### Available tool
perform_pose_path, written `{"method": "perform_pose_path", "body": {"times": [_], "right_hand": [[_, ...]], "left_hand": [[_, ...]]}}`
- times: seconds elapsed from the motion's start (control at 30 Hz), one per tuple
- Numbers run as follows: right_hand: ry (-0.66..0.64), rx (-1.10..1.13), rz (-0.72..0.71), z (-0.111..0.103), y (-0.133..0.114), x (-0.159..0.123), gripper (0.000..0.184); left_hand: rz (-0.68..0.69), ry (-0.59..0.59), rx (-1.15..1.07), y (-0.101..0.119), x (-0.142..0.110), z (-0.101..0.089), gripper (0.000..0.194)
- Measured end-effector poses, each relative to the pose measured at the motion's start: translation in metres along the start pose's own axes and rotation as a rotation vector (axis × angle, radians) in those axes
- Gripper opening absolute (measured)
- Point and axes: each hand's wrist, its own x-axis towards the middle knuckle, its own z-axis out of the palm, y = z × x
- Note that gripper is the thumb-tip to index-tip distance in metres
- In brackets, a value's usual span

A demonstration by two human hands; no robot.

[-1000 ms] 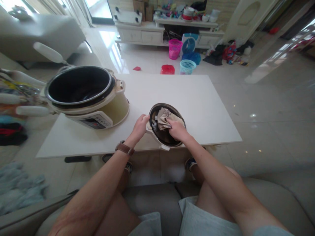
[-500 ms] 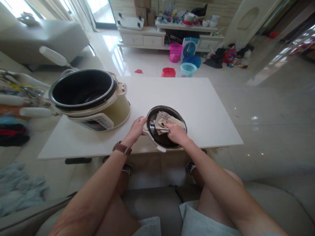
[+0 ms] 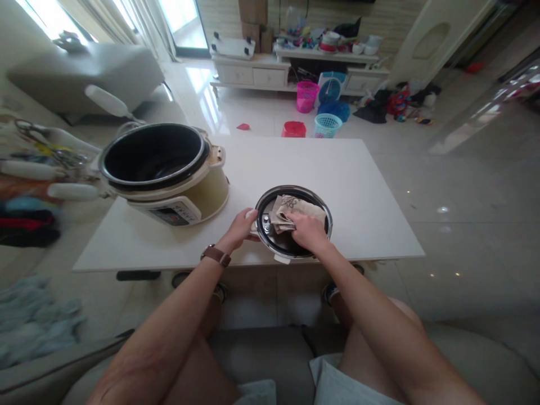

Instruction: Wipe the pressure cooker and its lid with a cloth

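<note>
A round cooker lid (image 3: 272, 245) lies upside down near the front edge of the white table (image 3: 337, 174). My left hand (image 3: 240, 228) grips the lid's left rim, fingers curled over it. My right hand (image 3: 310, 232) presses a crumpled beige cloth (image 3: 287, 210) into the dark inside of the lid, fingers closed on the cloth. An open electric cooker (image 3: 164, 171) with a black inner pot stands on the table's left side, apart from both hands.
I sit on a grey sofa (image 3: 261, 349) with my knees by the table. Colourful baskets (image 3: 307, 95) and clutter lie on the shiny floor beyond. White handles and cluttered items (image 3: 37, 169) sit at the left.
The lid and both hands sit slightly further right and lower in view as the camera shifted. My right hand has slid the cloth a little across the lid.
</note>
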Motion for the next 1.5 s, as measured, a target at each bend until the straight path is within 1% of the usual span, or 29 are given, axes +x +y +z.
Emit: {"method": "perform_pose_path", "body": {"times": [0.1, 0.27, 0.47, 0.57, 0.67, 0.77, 0.87, 0.97, 1.07, 1.17, 1.23, 1.33, 1.4, 1.43, 1.5], "right_hand": [[-0.003, -0.006, -0.016, -0.001, -0.001, 0.0, 0.06], [-0.009, -0.025, -0.027, 0.0, -0.002, 0.0, 0.063], [0.012, -0.057, -0.027, 0.004, -0.004, 0.009, 0.063], [0.02, -0.056, -0.006, 0.005, 0.002, 0.015, 0.064], [0.027, -0.024, 0.009, 0.004, 0.014, 0.021, 0.066], [0.037, 0.027, 0.029, 0.0, 0.023, 0.026, 0.066], [0.046, 0.058, 0.041, -0.003, 0.025, 0.029, 0.064], [0.056, 0.074, 0.032, -0.005, 0.022, 0.03, 0.063], [0.079, 0.135, 0.038, -0.006, 0.021, 0.028, 0.063], [0.144, 0.241, 0.106, -0.007, 0.024, 0.027, 0.059], [0.227, 0.359, 0.155, -0.006, 0.026, 0.029, 0.054], [0.443, 0.666, 0.137, -0.001, 0.03, 0.036, 0.048], [0.598, 0.91, 0.136, 0.003, 0.033, 0.042, 0.047], [0.65, 1.029, 0.164, 0.005, 0.034, 0.044, 0.048], [0.69, 1.258, 0.256, 0.008, 0.038, 0.047, 0.049]], "left_hand": [[0.017, 0.028, -0.006, -0.006, 0.005, -0.001, 0.031], [0.041, 0.064, 0.03, -0.012, 0.01, -0.002, 0.029], [0.05, 0.12, 0.093, -0.013, 0.019, 0.006, 0.026], [0.059, 0.136, 0.099, -0.008, 0.027, 0.014, 0.024], [0.059, 0.135, 0.083, -0.003, 0.034, 0.022, 0.022], [0.048, 0.129, 0.076, -0.002, 0.037, 0.026, 0.022], [0.052, 0.124, 0.106, -0.005, 0.038, 0.025, 0.023], [0.037, 0.114, 0.154, -0.009, 0.04, 0.02, 0.023], [0.017, 0.111, 0.203, -0.013, 0.045, 0.015, 0.022], [0.031, 0.122, 0.267, -0.016, 0.048, 0.012, 0.02], [0.071, 0.147, 0.323, -0.017, 0.048, 0.012, 0.016], [0.14, 0.179, 0.431, -0.018, 0.046, 0.013, 0.009], [0.145, 0.183, 0.515, -0.02, 0.043, 0.011, 0.008], [0.135, 0.178, 0.56, -0.021, 0.042, 0.01, 0.007], [0.113, 0.176, 0.641, -0.021, 0.042, 0.005, 0.005]]}}
